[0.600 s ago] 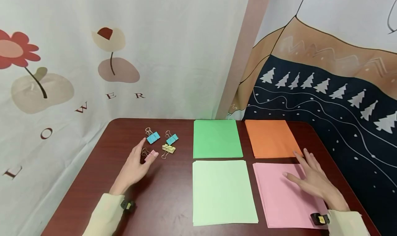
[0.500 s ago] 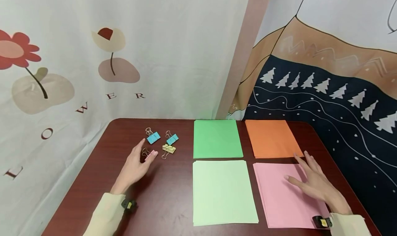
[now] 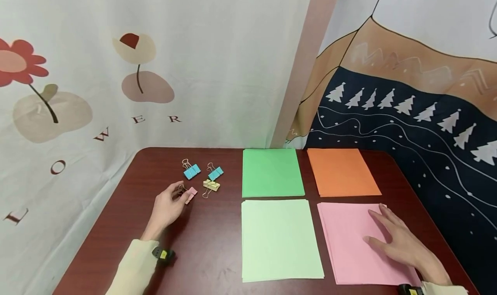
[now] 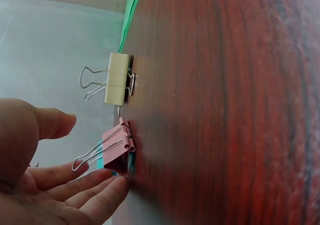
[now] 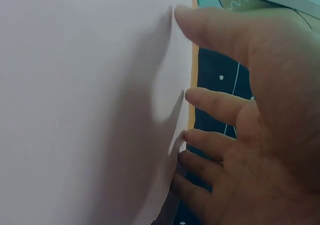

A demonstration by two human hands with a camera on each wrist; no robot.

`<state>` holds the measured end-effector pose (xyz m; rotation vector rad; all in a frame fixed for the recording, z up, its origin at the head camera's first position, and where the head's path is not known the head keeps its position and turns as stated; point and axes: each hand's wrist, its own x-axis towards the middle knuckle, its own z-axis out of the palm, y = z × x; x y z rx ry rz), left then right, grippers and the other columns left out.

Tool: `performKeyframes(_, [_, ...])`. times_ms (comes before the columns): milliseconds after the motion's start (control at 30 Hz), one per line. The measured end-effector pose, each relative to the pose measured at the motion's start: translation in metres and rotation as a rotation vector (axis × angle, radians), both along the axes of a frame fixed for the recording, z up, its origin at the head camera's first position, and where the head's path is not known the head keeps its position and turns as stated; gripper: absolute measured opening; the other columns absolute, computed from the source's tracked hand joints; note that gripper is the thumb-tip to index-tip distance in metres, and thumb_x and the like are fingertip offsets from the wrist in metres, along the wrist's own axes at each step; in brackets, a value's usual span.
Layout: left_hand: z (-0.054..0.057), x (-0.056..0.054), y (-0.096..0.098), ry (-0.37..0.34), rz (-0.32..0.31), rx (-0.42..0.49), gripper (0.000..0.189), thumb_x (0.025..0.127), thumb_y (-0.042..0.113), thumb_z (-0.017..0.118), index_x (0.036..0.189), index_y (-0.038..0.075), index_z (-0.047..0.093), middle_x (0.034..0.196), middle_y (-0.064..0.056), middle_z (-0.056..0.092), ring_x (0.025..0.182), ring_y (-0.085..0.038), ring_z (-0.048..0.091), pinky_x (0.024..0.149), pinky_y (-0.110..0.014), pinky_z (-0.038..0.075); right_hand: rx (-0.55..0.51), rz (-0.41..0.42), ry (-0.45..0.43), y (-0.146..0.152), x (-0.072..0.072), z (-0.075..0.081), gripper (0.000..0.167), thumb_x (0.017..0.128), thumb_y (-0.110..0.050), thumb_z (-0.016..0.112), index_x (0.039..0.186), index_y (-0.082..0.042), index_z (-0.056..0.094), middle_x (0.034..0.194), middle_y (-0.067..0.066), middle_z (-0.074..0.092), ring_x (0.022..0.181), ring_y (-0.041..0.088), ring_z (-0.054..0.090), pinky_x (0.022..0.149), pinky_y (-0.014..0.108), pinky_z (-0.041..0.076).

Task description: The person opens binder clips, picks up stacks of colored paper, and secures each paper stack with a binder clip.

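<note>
The left hand [image 3: 168, 206] is spread loosely around the pink binder clip [image 3: 192, 193], which lies on the table [image 3: 209, 243] at the hand's 2 o'clock. The left wrist view shows the thumb apart from the clip on one side and the fingers on the other, so no pinch is made; whether a finger touches the wire handles I cannot tell.

The clip should handle as light, stiff and hardly fragile, with smooth sides that could slide a little. The folded body probably gives the surest hold, thumb and forefinger on opposite faces; squeezing both wire handles would likely meet a firm spring.

Outward from the pink clip, a yellow clip [image 3: 211, 185] lies near at 2 o'clock, one blue clip [image 3: 192, 171] at 12 and a smaller blue clip [image 3: 215, 173] between 1 and 2. Well apart, a green paper stack [image 3: 273, 173] lies between 2 and 3, a pale green stack [image 3: 282, 241] at 4.

The right hand [image 3: 404, 241] is spread over a pink stack [image 3: 349, 243], holding nothing; fingertip contact is unclear. An orange stack [image 3: 341, 173] lies between its 10 and 11.
</note>
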<state>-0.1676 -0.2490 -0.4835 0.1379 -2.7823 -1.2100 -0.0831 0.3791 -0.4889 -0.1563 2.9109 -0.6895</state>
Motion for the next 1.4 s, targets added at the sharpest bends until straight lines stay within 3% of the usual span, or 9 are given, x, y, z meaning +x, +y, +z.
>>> performKeyframes(267, [0.001, -0.005, -0.002, 0.07, 0.03, -0.118, 0.035, 0.1, 0.016, 0.065, 0.124, -0.009, 0.067, 0.121, -0.029, 0.068, 0.115, -0.042, 0.067, 0.097, -0.054, 0.055, -0.001, 0.014, 0.002, 0.002, 0.001, 0.0, 0.08, 0.089, -0.044, 0.076, 0.15, -0.003, 0.047, 0.163, 0.033, 0.023, 0.143, 0.06, 0.026, 0.104, 0.081, 0.028])
performKeyframes(500, [-0.002, -0.008, -0.004, 0.135, 0.002, -0.237, 0.024, 0.096, 0.02, 0.072, 0.097, -0.003, 0.077, 0.099, -0.022, 0.071, 0.096, -0.038, 0.067, 0.083, -0.051, 0.054, 0.003, -0.001, -0.034, 0.002, 0.0, 0.0, 0.08, 0.089, -0.044, 0.076, 0.151, -0.003, 0.047, 0.164, 0.032, 0.022, 0.143, 0.061, 0.026, 0.104, 0.082, 0.027])
performKeyframes(667, [-0.001, -0.009, -0.004, 0.117, -0.002, -0.289, 0.022, 0.096, 0.023, 0.071, 0.082, 0.006, 0.073, 0.088, -0.016, 0.066, 0.086, -0.032, 0.061, 0.072, -0.042, 0.047, 0.005, -0.013, -0.043, 0.001, 0.0, -0.001, 0.08, 0.089, -0.043, 0.076, 0.151, -0.003, 0.046, 0.164, 0.032, 0.021, 0.143, 0.061, 0.025, 0.104, 0.083, 0.027])
performKeyframes(800, [0.003, -0.011, -0.003, 0.058, -0.012, -0.262, 0.029, 0.101, 0.027, 0.063, 0.077, 0.012, 0.071, 0.079, -0.009, 0.068, 0.08, -0.025, 0.061, 0.07, -0.036, 0.046, 0.0, -0.011, -0.043, 0.001, 0.001, -0.001, 0.08, 0.09, -0.044, 0.075, 0.152, -0.004, 0.046, 0.164, 0.032, 0.02, 0.143, 0.061, 0.025, 0.103, 0.084, 0.027])
performKeyframes(933, [0.008, -0.013, -0.004, 0.0, -0.006, -0.188, 0.035, 0.105, 0.032, 0.057, 0.078, 0.012, 0.07, 0.065, -0.002, 0.068, 0.068, -0.018, 0.062, 0.065, -0.031, 0.047, -0.017, -0.014, -0.042, 0.002, 0.001, -0.002, 0.08, 0.09, -0.044, 0.076, 0.152, -0.004, 0.046, 0.165, 0.031, 0.019, 0.145, 0.061, 0.023, 0.103, 0.084, 0.026])
performKeyframes(1067, [0.009, -0.012, -0.006, -0.049, 0.025, -0.127, 0.031, 0.103, 0.03, 0.06, 0.084, 0.006, 0.064, 0.071, -0.008, 0.068, 0.06, -0.015, 0.062, 0.059, -0.029, 0.052, -0.034, -0.014, -0.034, 0.003, 0.002, -0.005, 0.08, 0.089, -0.043, 0.077, 0.152, -0.004, 0.046, 0.166, 0.031, 0.018, 0.146, 0.06, 0.021, 0.103, 0.084, 0.026])
performKeyframes(1167, [0.009, -0.01, -0.007, -0.084, 0.044, -0.073, 0.027, 0.1, 0.026, 0.065, 0.102, -0.001, 0.061, 0.089, -0.017, 0.072, 0.069, -0.018, 0.069, 0.067, -0.032, 0.059, -0.039, -0.008, -0.025, 0.003, 0.002, -0.006, 0.079, 0.09, -0.042, 0.076, 0.152, -0.004, 0.046, 0.165, 0.031, 0.018, 0.146, 0.06, 0.021, 0.103, 0.084, 0.026])
performKeyframes(1300, [0.011, -0.01, -0.007, -0.128, 0.072, 0.007, 0.053, 0.095, 0.022, 0.07, 0.133, -0.01, 0.053, 0.103, -0.023, 0.071, 0.083, -0.022, 0.073, 0.079, -0.037, 0.061, -0.042, -0.012, -0.034, 0.004, 0.002, -0.005, 0.081, 0.09, -0.044, 0.076, 0.153, -0.005, 0.045, 0.166, 0.031, 0.016, 0.147, 0.06, 0.019, 0.103, 0.084, 0.025])
performKeyframes(1400, [0.013, -0.012, -0.007, -0.164, 0.081, 0.062, 0.067, 0.091, 0.022, 0.074, 0.143, -0.012, 0.048, 0.105, -0.022, 0.07, 0.085, -0.02, 0.073, 0.081, -0.031, 0.06, -0.039, -0.019, -0.054, 0.003, 0.003, -0.005, 0.082, 0.09, -0.046, 0.075, 0.154, -0.005, 0.042, 0.167, 0.03, 0.014, 0.148, 0.06, 0.017, 0.103, 0.085, 0.024])
